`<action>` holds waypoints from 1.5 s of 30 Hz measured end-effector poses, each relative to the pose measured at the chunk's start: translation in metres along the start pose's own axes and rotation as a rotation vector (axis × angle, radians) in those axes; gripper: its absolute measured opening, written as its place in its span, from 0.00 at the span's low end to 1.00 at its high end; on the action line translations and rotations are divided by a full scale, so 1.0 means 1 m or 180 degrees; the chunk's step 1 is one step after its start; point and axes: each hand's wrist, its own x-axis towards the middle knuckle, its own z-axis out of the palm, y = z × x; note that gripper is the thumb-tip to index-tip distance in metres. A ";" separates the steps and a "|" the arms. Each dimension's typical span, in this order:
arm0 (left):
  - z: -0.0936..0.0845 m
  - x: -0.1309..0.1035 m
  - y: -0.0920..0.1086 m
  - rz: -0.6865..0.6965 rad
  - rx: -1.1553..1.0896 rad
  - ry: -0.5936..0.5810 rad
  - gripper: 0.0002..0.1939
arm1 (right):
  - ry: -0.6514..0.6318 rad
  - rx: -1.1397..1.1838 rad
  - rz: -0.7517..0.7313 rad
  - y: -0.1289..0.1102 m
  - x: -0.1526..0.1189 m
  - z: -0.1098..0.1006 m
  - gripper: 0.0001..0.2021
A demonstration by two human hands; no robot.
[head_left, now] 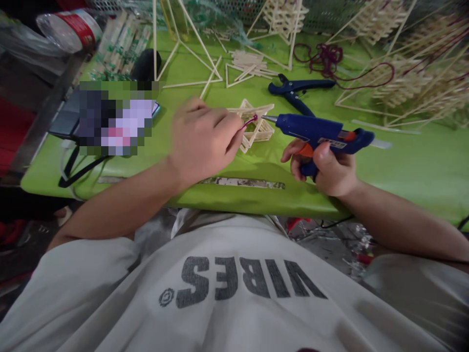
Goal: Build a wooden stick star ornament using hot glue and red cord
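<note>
Between the fingertips of my left hand (208, 139) is a purple string (250, 122) with a small knot at its free end. My right hand (331, 168) is wrapped round the grip of a blue hot glue gun (309, 126), its fingers by the orange trigger. The gun's metal nozzle points left, very close to the knot. Under the string lies a small star-shaped frame of thin wooden sticks (266, 131), partly hidden by my left hand. Blue-handled cutting pliers (293, 89) rest open just behind the gun.
Larger stick frames (282, 24) stand along the back and right of the green table (410, 156). Loose sticks (247, 63) and a tangle of purple string (326, 56) lie behind. At left are a blurred-out phone (156, 110), wrapped stick bundles (122, 46) and a plastic bottle (69, 30).
</note>
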 end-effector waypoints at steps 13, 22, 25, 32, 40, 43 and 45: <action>0.022 -0.002 -0.010 -0.0117 -0.0400 0.0090 0.31 | -0.0080 0.0060 -0.0059 -0.005 -0.004 0.000 0.23; 0.015 -0.001 -0.005 -0.0107 -0.0319 -0.0065 0.29 | -0.0051 -0.0024 -0.0075 -0.002 -0.003 0.000 0.22; 0.012 0.000 -0.006 -0.0137 -0.0396 -0.0152 0.28 | -0.0047 -0.0001 -0.0100 -0.001 -0.004 0.000 0.20; 0.012 0.001 -0.008 -0.0189 -0.0516 -0.0218 0.28 | 0.0003 -0.0060 -0.0055 -0.005 -0.005 0.002 0.22; 0.000 -0.004 0.000 0.0082 0.0147 -0.0429 0.21 | 0.0024 -0.0015 -0.0067 -0.004 -0.004 0.003 0.25; 0.002 -0.006 0.000 0.0122 0.0168 -0.0349 0.21 | 0.0011 0.0068 -0.0100 -0.003 -0.004 0.003 0.23; 0.003 -0.005 0.001 0.0061 0.0087 -0.0364 0.21 | -0.0008 0.0102 -0.0111 -0.003 -0.004 0.002 0.21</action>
